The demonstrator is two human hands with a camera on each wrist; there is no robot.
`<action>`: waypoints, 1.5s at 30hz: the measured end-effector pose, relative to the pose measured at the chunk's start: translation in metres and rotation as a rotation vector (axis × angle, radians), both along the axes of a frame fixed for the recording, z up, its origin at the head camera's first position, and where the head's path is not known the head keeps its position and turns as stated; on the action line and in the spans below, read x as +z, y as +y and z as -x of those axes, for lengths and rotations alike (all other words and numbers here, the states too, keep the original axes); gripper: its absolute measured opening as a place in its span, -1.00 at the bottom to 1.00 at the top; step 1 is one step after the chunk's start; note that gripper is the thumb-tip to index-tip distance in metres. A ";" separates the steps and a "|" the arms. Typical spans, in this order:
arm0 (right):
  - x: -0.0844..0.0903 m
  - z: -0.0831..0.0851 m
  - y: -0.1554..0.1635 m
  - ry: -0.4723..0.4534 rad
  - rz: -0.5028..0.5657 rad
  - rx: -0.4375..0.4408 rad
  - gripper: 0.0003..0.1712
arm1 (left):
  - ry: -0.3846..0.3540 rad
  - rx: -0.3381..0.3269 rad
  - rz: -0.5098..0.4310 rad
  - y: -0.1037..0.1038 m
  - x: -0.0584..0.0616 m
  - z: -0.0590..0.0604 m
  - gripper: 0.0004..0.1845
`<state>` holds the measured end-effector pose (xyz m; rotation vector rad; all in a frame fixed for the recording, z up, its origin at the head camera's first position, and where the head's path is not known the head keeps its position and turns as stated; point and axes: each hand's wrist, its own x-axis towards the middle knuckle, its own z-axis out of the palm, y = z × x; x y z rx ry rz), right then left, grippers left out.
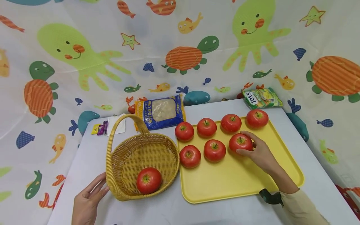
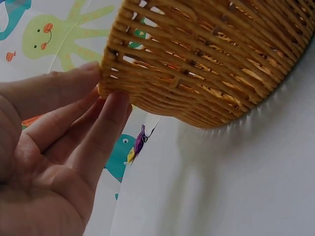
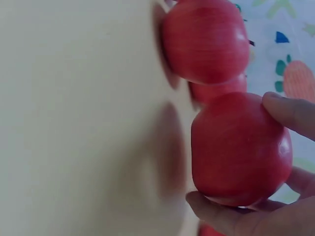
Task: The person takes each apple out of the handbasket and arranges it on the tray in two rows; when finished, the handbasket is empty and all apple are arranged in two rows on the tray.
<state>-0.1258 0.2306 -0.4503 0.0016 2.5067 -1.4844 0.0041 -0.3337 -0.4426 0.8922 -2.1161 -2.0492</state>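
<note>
My right hand (image 1: pixel 260 153) holds a red apple (image 1: pixel 239 145) between thumb and fingers, over the yellow tray (image 1: pixel 225 184). In the right wrist view this apple (image 3: pixel 236 152) is raised off the tray, its shadow lying apart from it. At the left, my left hand (image 1: pixel 89 200) holds the edge of a wicker basket (image 1: pixel 137 150) beside the foot of its arched handle. The left wrist view has thumb and fingertips at the woven edge (image 2: pixel 110 73). One red apple (image 1: pixel 149 180) lies inside the basket. Several more apples (image 1: pixel 214 150) stand in two rows on the tray.
Behind the basket lies a blue-and-yellow pasta bag (image 1: pixel 160 112). Small wrapped sweets (image 1: pixel 101 128) and a white tissue (image 1: pixel 119 127) are at the back left. A green FOX'S packet (image 1: pixel 262 97) rests behind the tray's right end. A patterned curtain (image 1: pixel 146 28) hangs behind the table.
</note>
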 end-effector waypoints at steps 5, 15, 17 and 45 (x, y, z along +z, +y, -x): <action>-0.008 0.000 -0.001 -0.023 0.015 -0.006 -0.08 | 0.017 0.001 0.022 0.000 -0.003 0.000 -0.31; -0.013 -0.002 0.000 0.000 -0.008 0.009 -0.08 | -0.007 0.036 0.028 0.002 -0.003 0.002 -0.28; -0.014 -0.003 -0.001 0.007 -0.025 0.015 -0.07 | -0.007 0.036 0.016 0.002 -0.001 0.002 -0.26; 0.122 0.065 -0.243 0.418 -0.195 1.130 -0.31 | 0.017 -0.003 0.025 0.001 -0.005 0.001 -0.30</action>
